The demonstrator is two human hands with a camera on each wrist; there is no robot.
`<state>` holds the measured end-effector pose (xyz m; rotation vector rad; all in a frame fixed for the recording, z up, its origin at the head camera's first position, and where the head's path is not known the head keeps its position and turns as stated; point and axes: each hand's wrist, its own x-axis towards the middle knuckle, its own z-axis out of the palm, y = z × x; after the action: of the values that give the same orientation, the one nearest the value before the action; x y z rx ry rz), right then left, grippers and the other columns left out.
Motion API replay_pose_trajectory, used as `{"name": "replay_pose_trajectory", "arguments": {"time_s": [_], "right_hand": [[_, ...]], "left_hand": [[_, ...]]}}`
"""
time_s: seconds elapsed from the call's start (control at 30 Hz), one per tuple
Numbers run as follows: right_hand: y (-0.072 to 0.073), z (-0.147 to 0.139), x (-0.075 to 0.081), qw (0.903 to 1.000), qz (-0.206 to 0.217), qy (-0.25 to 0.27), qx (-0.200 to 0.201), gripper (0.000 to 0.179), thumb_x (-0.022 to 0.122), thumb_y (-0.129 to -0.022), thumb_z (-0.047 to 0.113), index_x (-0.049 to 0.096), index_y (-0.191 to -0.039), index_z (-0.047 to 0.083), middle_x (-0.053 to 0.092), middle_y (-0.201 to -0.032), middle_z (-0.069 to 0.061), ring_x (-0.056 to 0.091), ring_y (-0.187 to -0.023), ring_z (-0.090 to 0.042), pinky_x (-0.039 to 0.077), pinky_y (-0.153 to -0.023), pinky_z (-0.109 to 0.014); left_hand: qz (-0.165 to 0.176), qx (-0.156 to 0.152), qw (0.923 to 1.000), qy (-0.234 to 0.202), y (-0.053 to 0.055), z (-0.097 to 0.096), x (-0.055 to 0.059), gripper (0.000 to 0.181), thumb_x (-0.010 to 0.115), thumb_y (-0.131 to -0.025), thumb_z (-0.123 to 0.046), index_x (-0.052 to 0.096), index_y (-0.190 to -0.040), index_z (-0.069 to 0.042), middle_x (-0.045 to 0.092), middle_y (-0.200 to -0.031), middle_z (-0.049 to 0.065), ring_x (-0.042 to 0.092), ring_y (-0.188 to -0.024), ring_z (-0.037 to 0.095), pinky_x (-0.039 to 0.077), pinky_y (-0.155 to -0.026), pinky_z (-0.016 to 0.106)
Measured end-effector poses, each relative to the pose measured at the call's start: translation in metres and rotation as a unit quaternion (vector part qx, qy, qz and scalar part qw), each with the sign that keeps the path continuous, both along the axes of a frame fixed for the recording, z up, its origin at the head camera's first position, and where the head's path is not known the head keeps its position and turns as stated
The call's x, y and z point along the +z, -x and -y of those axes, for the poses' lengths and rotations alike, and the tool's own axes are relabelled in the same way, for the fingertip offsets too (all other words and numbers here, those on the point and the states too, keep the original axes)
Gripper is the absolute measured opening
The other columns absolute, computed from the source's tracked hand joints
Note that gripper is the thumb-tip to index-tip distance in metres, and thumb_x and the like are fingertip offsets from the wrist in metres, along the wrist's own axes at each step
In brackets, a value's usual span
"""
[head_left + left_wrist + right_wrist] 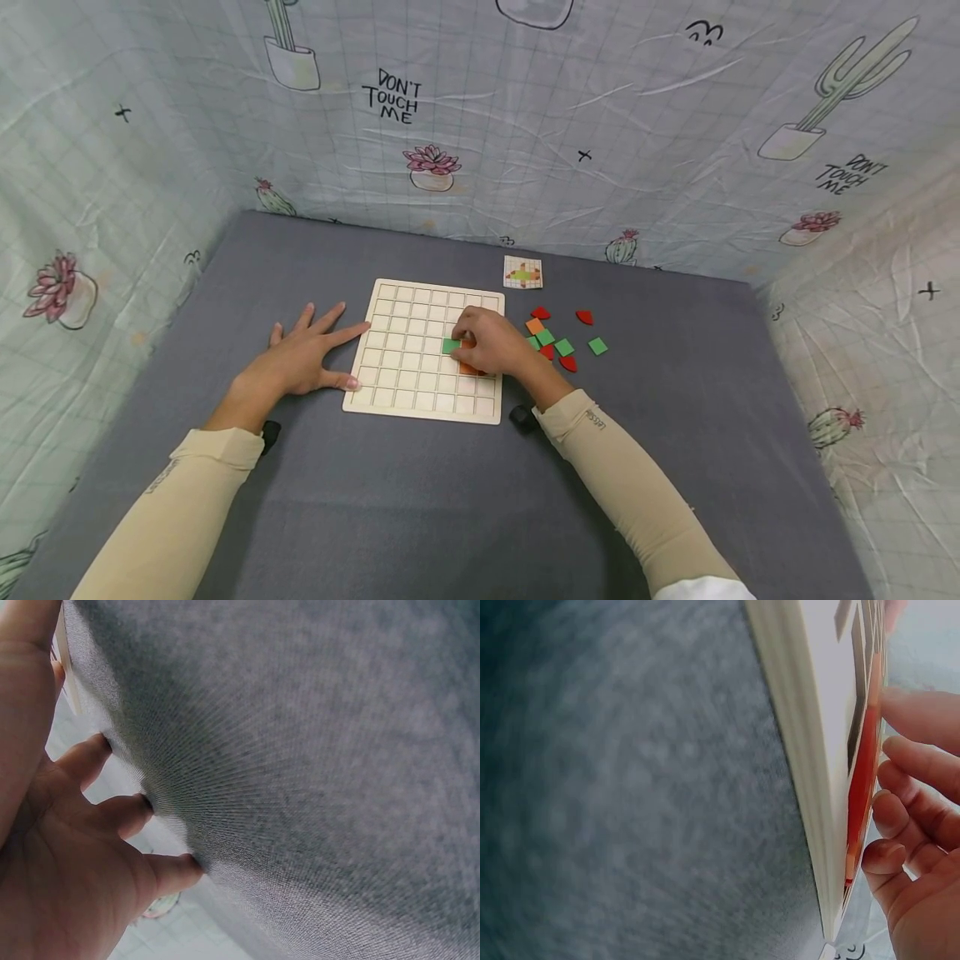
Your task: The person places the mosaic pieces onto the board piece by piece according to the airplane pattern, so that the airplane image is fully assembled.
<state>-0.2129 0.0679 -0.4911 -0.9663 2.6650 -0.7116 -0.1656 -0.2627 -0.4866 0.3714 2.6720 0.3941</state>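
Observation:
A pale wooden grid board lies on the grey table. My left hand is spread at its left side, with index finger and thumb at the board's edge; in the left wrist view other fingertips rest on the cloth. Over the right part of the board, my right hand pinches a green square tile between thumb and index finger. Orange tiles lie partly hidden beneath that hand. A red piece shows on the board in the right wrist view, under the curled fingers.
Right of the board lie loose pieces: several green squares, an orange square and several red rounded pieces. A small pattern card sits behind the board. Printed cloth walls enclose the table.

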Motion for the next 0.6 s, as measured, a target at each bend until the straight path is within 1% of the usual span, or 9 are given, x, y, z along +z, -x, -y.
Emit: {"name": "replay_pose_trajectory", "arguments": {"time_s": [0.2, 0.27, 0.37, 0.47, 0.6], "right_hand": [[-0.002, -0.002, 0.0, 0.9999, -0.002, 0.01, 0.002, 0.025, 0.078, -0.095, 0.019, 0.077, -0.115, 0.005, 0.07, -0.11, -0.008, 0.061, -0.089, -0.019, 0.051, -0.08, -0.032], [-0.001, -0.005, 0.0, 0.9997, -0.007, 0.024, 0.005, 0.025, 0.076, -0.096, 0.019, 0.076, -0.116, 0.004, 0.071, -0.109, -0.01, 0.062, -0.087, -0.019, 0.052, -0.078, -0.031], [0.001, -0.011, 0.002, 0.9982, -0.008, 0.059, 0.002, 0.023, 0.073, -0.097, 0.015, 0.076, -0.116, 0.001, 0.072, -0.107, -0.012, 0.061, -0.081, -0.018, 0.051, -0.074, -0.03], [0.004, -0.02, 0.005, 0.9959, -0.001, 0.09, -0.012, 0.02, 0.072, -0.097, 0.01, 0.078, -0.113, 0.001, 0.074, -0.105, -0.012, 0.06, -0.075, -0.017, 0.05, -0.07, -0.028], [0.006, -0.036, 0.009, 0.9928, 0.008, 0.113, -0.039, 0.014, 0.072, -0.097, 0.007, 0.079, -0.108, 0.002, 0.075, -0.099, -0.01, 0.058, -0.075, -0.017, 0.048, -0.067, -0.028]], "left_hand": [[0.002, -0.001, 1.0, 0.001, -0.001, -0.001, 0.001, 0.102, 0.075, -0.082, -0.065, 0.026, -0.166, -0.036, 0.004, -0.177, 0.016, -0.002, -0.158, 0.058, 0.008, -0.112, 0.087], [0.005, -0.001, 1.0, 0.001, -0.001, -0.002, 0.002, 0.103, 0.075, -0.081, -0.067, 0.026, -0.166, -0.036, 0.004, -0.177, 0.016, -0.002, -0.158, 0.059, 0.008, -0.112, 0.087], [0.004, -0.001, 1.0, 0.001, -0.001, -0.003, 0.002, 0.103, 0.074, -0.081, -0.068, 0.027, -0.166, -0.036, 0.005, -0.177, 0.016, -0.002, -0.158, 0.059, 0.008, -0.112, 0.088], [0.004, 0.001, 1.0, 0.0, -0.001, -0.002, 0.002, 0.102, 0.075, -0.082, -0.066, 0.026, -0.166, -0.036, 0.004, -0.177, 0.016, -0.003, -0.158, 0.059, 0.007, -0.112, 0.087], [0.006, 0.0, 1.0, 0.002, 0.0, -0.001, 0.0, 0.102, 0.075, -0.082, -0.066, 0.025, -0.167, -0.036, 0.003, -0.178, 0.015, -0.004, -0.158, 0.058, 0.007, -0.112, 0.087]]}}
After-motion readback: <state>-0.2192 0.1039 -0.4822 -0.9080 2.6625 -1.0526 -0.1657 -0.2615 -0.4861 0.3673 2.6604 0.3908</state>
